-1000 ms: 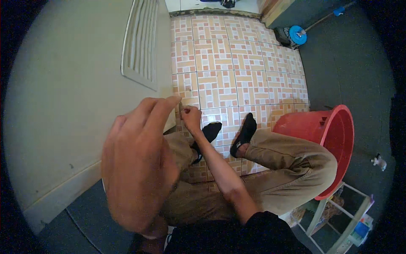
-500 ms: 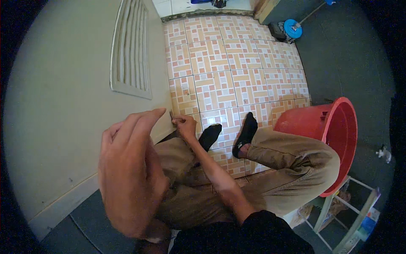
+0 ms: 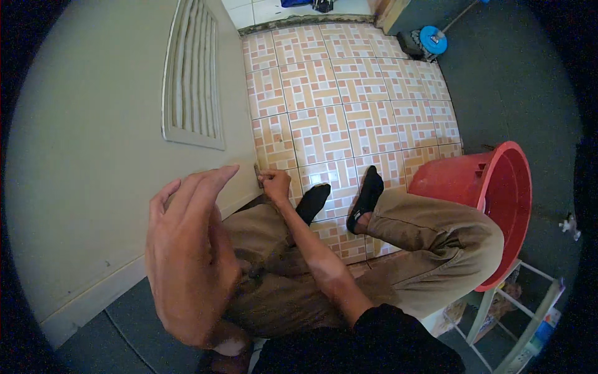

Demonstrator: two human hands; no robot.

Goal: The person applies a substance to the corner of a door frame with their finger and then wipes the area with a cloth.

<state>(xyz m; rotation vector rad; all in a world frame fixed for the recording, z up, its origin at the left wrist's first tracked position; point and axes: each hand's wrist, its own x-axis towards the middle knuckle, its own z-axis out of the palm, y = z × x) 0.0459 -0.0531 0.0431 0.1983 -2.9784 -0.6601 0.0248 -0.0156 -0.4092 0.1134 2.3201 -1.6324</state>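
My left hand point(image 3: 190, 255) is large and close to the camera, in front of the pale door point(image 3: 93, 162). Its fingers are bent at the knuckles, with the index finger stretched toward the door's edge; nothing shows in it, though its palm side is hidden. Low down at that edge, my right hand point(image 3: 275, 183) has its fingers closed at a thin, dull grey piece point(image 3: 259, 176). The piece lies along the door edge at my fingertips. Whether it is fixed to the door or held loose, I cannot tell.
A louvred vent point(image 3: 194, 81) is set in the door. My feet in black socks point(image 3: 367, 196) rest on patterned floor tiles point(image 3: 321, 131). To the right, a big red tub point(image 3: 448, 179) lies tipped beside a white rack point(image 3: 523, 330). A blue round object point(image 3: 433, 40) is by the far wall.
The view has shifted slightly. My right hand stays at the door's edge, its fingers turned a little, and more of the grey piece shows. The left hand has barely moved.
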